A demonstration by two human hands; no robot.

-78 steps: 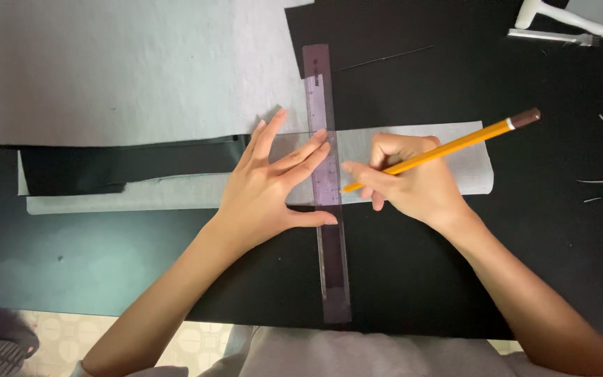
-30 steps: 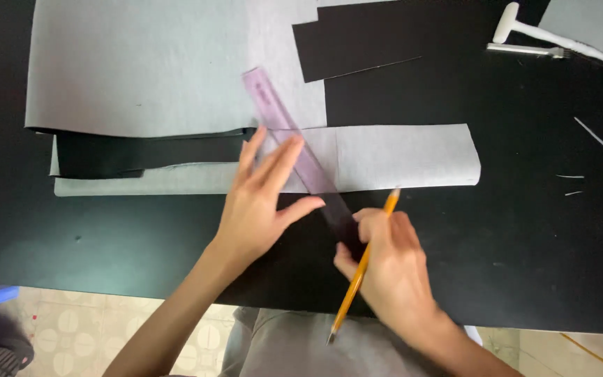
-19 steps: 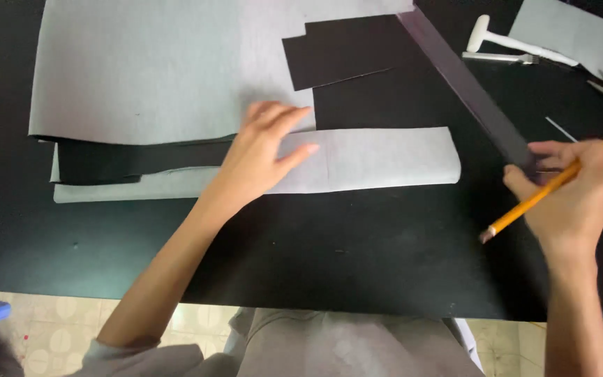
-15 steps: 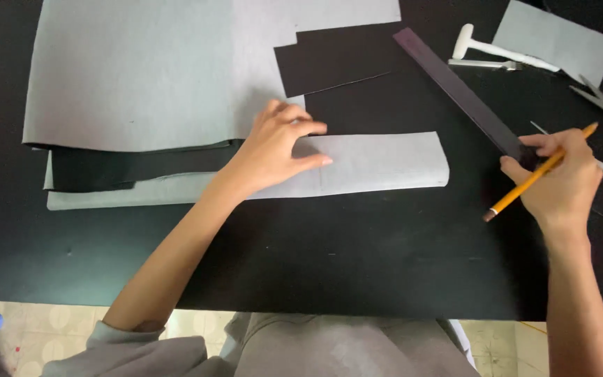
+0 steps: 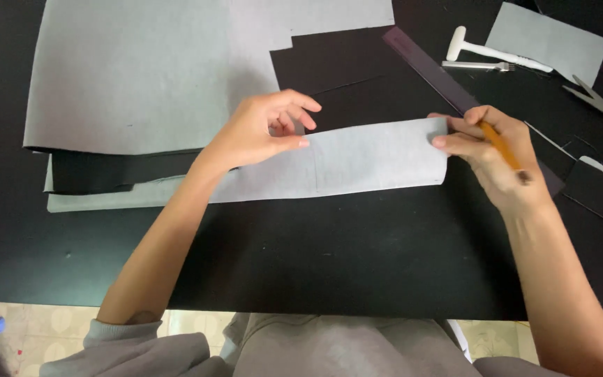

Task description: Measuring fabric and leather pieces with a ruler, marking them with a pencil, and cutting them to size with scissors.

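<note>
Pinching the grey strip [image 5: 357,159] at both ends, the person keeps it flat on the black table [image 5: 315,258] — left hand [image 5: 259,132] closed on its upper edge, right hand [image 5: 493,150] nipping the right end while seemingly gripping a yellow pencil [image 5: 500,145]. A dark ruler [image 5: 430,70] lies just behind.

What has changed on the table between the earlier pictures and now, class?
The ruler left the grey strip and now lies slanted to the right. The right hand, keeping the pencil, came back and pinches the strip's right end. The left hand stayed on the strip; the grey sheet did not move.
</note>
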